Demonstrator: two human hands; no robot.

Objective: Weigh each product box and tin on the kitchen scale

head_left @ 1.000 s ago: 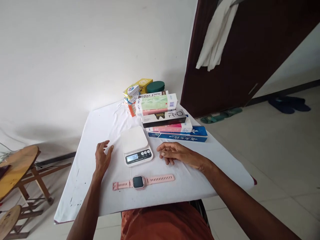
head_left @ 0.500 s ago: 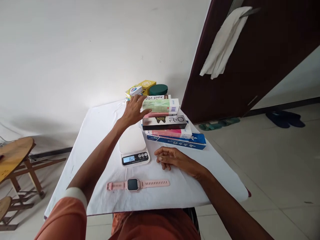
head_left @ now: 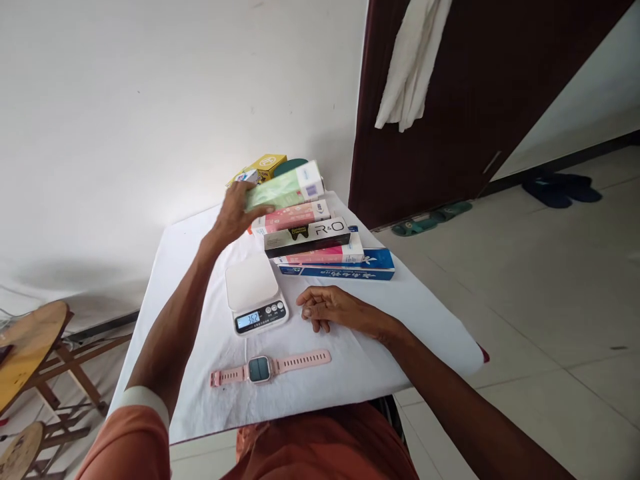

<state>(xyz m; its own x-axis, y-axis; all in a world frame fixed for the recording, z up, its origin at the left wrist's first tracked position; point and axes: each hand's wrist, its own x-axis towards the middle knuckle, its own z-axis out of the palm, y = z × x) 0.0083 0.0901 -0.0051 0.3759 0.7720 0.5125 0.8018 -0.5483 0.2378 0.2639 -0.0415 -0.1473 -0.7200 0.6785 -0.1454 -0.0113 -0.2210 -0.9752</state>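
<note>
My left hand grips one end of a green and white carton and holds it tilted above the stack of long cartons at the back of the table. My right hand rests on the white cloth just right of the scale, fingers loosely curled, holding nothing. A small white kitchen scale stands in the middle with its display lit. A pink smartwatch lies flat near the front edge.
The table wears a white cloth. Behind the stack sit a yellow box and small packets. A dark door with a hanging white cloth stands at the right. Wooden stools are at the left, sandals on the floor.
My left hand left the cloth beside the scale, reached back to the stack, took the green carton and lifted it off. My right hand stayed put.
</note>
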